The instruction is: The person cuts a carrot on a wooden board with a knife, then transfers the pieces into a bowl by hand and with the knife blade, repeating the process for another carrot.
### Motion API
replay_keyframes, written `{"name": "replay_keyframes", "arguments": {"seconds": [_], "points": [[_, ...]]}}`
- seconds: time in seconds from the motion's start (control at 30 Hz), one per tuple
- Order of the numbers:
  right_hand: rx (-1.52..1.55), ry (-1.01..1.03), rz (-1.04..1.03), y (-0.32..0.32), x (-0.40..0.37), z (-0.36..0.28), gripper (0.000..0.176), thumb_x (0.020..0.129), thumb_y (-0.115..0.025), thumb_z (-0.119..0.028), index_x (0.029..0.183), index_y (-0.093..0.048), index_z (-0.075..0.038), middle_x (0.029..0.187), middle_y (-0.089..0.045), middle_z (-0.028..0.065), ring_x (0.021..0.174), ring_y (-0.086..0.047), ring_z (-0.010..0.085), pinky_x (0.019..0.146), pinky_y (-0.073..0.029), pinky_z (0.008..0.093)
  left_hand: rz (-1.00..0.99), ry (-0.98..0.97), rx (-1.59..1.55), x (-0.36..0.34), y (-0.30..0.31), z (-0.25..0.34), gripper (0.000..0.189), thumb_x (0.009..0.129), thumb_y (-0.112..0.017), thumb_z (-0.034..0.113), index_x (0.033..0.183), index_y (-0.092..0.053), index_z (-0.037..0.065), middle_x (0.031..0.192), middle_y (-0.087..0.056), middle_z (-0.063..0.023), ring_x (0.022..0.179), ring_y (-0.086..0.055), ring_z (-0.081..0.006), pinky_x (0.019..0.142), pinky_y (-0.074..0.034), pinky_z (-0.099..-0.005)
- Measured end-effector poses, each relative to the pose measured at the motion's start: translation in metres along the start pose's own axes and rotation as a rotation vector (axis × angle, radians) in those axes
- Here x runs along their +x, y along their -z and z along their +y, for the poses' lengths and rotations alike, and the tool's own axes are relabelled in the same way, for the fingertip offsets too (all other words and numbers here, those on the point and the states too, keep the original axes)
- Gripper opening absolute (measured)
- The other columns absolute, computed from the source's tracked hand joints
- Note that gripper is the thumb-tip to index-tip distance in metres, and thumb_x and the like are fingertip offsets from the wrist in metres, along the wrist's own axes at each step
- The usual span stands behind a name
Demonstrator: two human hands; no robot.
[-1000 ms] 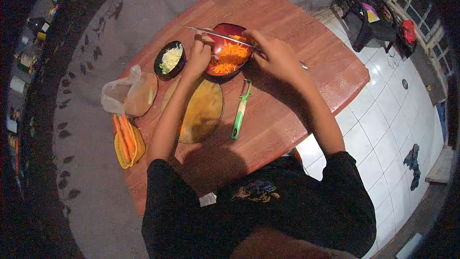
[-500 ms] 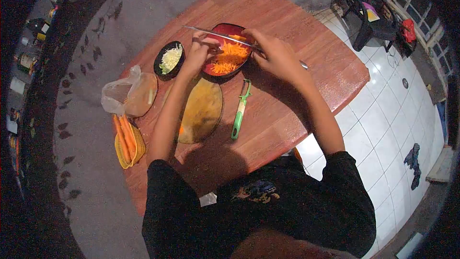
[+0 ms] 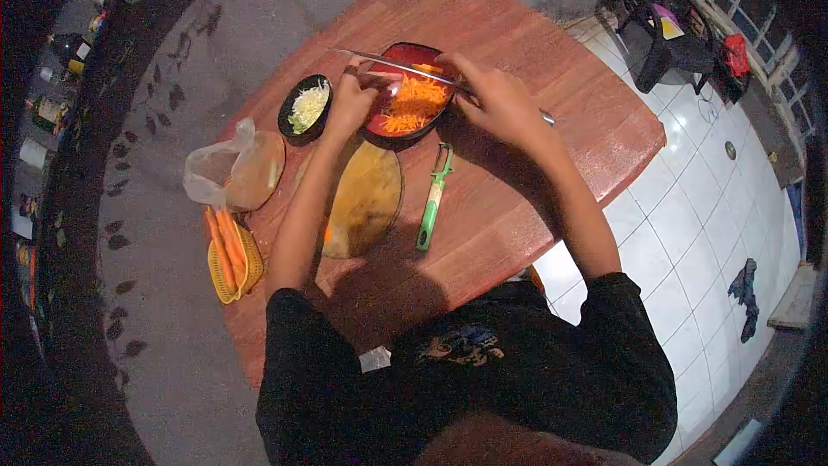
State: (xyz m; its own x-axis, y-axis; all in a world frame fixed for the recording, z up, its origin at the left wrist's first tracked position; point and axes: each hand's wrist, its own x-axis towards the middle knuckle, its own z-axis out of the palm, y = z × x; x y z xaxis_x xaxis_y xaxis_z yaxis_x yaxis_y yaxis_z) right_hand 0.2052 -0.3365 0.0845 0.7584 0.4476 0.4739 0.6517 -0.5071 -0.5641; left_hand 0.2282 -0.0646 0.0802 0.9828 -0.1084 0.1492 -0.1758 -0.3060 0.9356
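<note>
A long-bladed knife (image 3: 405, 66) lies slantwise over a dark-rimmed red bowl (image 3: 377, 125) holding shredded carrot (image 3: 412, 108). My right hand (image 3: 493, 99) is closed around it near the handle, whose end shows past the wrist. My left hand (image 3: 354, 99) has its bent fingers at the blade, over the bowl's left side; their tips are partly hidden. Left of that hand, a small black bowl (image 3: 288, 112) contains pale shredded vegetable (image 3: 309, 107). A round wooden board (image 3: 366, 194) lies below the red bowl, beside a green-handled peeler (image 3: 434, 203).
A yellow basket (image 3: 250, 272) of whole carrots (image 3: 226, 246) stands at the table's left edge. Above it lies a clear plastic bag (image 3: 211, 174). The wooden table (image 3: 517, 43) meets a wall on the left; a black chair (image 3: 660, 52) stands beyond its right side.
My left hand's fingers have curled in a little at the blade. The knife and my right hand have hardly moved.
</note>
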Motion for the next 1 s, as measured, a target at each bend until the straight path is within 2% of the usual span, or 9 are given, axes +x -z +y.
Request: {"name": "replay_keyframes", "arguments": {"seconds": [0.17,0.27,0.3,0.37,0.47,0.67,0.73,0.87,1.0], "points": [[-0.010,0.019,0.037,-0.001,-0.003,-0.002,0.047,0.088,-0.062,-0.018,0.134,-0.050,-0.015,0.098,-0.069,0.0221,0.090,-0.067,0.0438,0.077,-0.054,0.0559,0.093,-0.004,0.009,-0.002,-0.001,0.000,0.042,0.083,-0.047,-0.017,0.122,-0.055,0.000,0.113,-0.070,-0.0170,0.087,-0.070,-0.0200,0.074,-0.059,-0.0310],[-0.062,0.030,0.042,-0.002,0.000,-0.001,0.043,0.089,-0.062,-0.018,0.130,-0.052,-0.015,0.099,-0.068,0.0208,0.090,-0.067,0.0431,0.076,-0.053,0.0549,0.221,-0.628,0.505,0.009,0.005,-0.018,0.038,0.081,-0.046,-0.019,0.109,-0.067,-0.003,0.108,-0.071,-0.0132,0.085,-0.071,-0.0206,0.073,-0.059,-0.0300],[-0.053,0.034,0.035,-0.003,-0.001,-0.001,0.041,0.089,-0.061,-0.018,0.129,-0.053,-0.015,0.099,-0.068,0.0204,0.090,-0.067,0.0430,0.076,-0.053,0.0548,0.190,-0.181,0.268,-0.011,-0.010,0.024,0.045,0.081,-0.049,-0.019,0.119,-0.065,-0.001,0.104,-0.070,-0.0126,0.089,-0.070,-0.0197,0.071,-0.059,-0.0299],[-0.058,0.021,0.017,-0.003,-0.002,-0.002,0.042,0.088,-0.062,-0.017,0.128,-0.053,-0.015,0.099,-0.068,0.0205,0.091,-0.066,0.0436,0.076,-0.053,0.0551,0.169,-0.032,-0.023,-0.002,-0.004,0.000,0.052,0.082,-0.053,-0.018,0.129,-0.060,0.003,0.099,-0.070,-0.0102,0.090,-0.069,-0.0166,0.069,-0.059,-0.0291],[-0.067,-0.025,-0.072,-0.002,-0.001,-0.004,0.044,0.086,-0.063,-0.015,0.128,-0.053,-0.015,0.100,-0.067,0.0204,0.092,-0.066,0.0431,0.077,-0.053,0.0552,0.119,-0.118,0.075,0.001,0.001,-0.013,0.058,0.084,-0.057,-0.016,0.136,-0.055,0.007,0.092,-0.069,-0.0063,0.087,-0.069,-0.0139,0.069,-0.058,-0.0274],[-0.052,0.042,0.007,-0.002,-0.003,-0.010,0.038,0.085,-0.064,-0.011,0.122,-0.055,-0.012,0.106,-0.068,0.0181,0.094,-0.065,0.0420,0.076,-0.053,0.0506,0.093,-0.137,0.197,0.003,0.004,-0.009,0.070,0.080,-0.057,-0.020,0.143,-0.048,0.008,0.094,-0.067,-0.0055,0.090,-0.068,-0.0124,0.075,-0.057,-0.0263],[-0.085,0.018,-0.065,-0.001,-0.001,-0.010,0.046,0.085,-0.064,-0.015,0.130,-0.053,-0.015,0.106,-0.067,0.0186,0.096,-0.067,0.0416,0.078,-0.054,0.0547,0.081,-0.101,0.118,0.001,0.005,-0.008,0.072,0.078,-0.056,-0.021,0.143,-0.048,0.008,0.093,-0.068,-0.0059,0.090,-0.068,-0.0123,0.076,-0.057,-0.0260],[-0.105,0.038,-0.039,-0.005,-0.002,-0.006,0.048,0.086,-0.064,-0.016,0.132,-0.052,-0.016,0.108,-0.066,0.0183,0.096,-0.067,0.0417,0.079,-0.054,0.0540,0.062,-0.070,0.009,-0.008,-0.003,0.010,0.073,0.076,-0.052,-0.023,0.143,-0.050,0.007,0.093,-0.070,-0.0079,0.092,-0.069,-0.0128,0.074,-0.057,-0.0252],[-0.084,0.031,-0.047,-0.006,-0.003,-0.007,0.050,0.086,-0.064,-0.017,0.134,-0.052,-0.016,0.108,-0.067,0.0197,0.096,-0.067,0.0419,0.079,-0.054,0.0536,0.019,-0.119,0.078,-0.005,0.005,-0.002,0.071,0.077,-0.051,-0.022,0.143,-0.050,0.007,0.095,-0.072,-0.0089,0.091,-0.070,-0.0137,0.071,-0.058,-0.0259]]}}
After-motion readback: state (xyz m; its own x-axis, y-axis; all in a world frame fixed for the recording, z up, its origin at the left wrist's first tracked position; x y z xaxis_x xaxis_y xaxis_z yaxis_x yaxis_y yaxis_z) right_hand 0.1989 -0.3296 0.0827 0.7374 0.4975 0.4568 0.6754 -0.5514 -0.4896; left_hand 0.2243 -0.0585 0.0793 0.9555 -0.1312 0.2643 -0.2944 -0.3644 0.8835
